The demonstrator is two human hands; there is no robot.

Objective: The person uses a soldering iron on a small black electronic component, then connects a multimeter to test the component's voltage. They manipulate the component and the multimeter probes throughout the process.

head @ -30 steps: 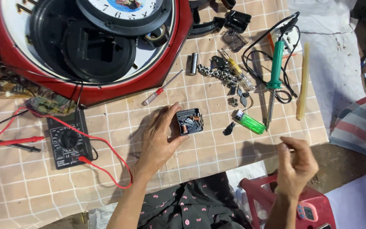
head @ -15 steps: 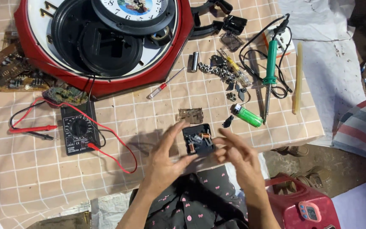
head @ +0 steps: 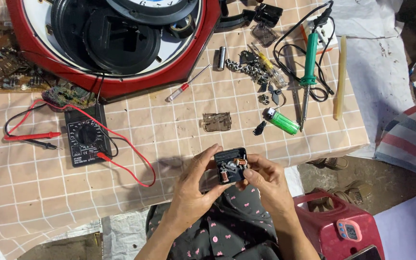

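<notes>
Both hands meet just off the near edge of the table, above the person's lap, cradling a small black clock movement (head: 230, 165) with its back open so the copper coil and tiny gears face up to the eye. The left hand (head: 194, 188) is closed around its left side, thumb over the top edge, fingers underneath as a support; the right hand (head: 266, 180) pinches its right edge between thumb and fingertips, steadying it for a close look. Just beyond, on the checked tablecloth (head: 34, 192), lies a clear plastic cover (head: 217, 121), set aside within reach. Left of it sits a black multimeter (head: 86, 142) with 2 leads, red and black, trailing out. To the right lie a green lighter (head: 283, 121), a green soldering iron (head: 308, 67) and a red-handled screwdriver (head: 183, 88). Farthest back rests a big red wall clock (head: 116, 82), opened up.
</notes>
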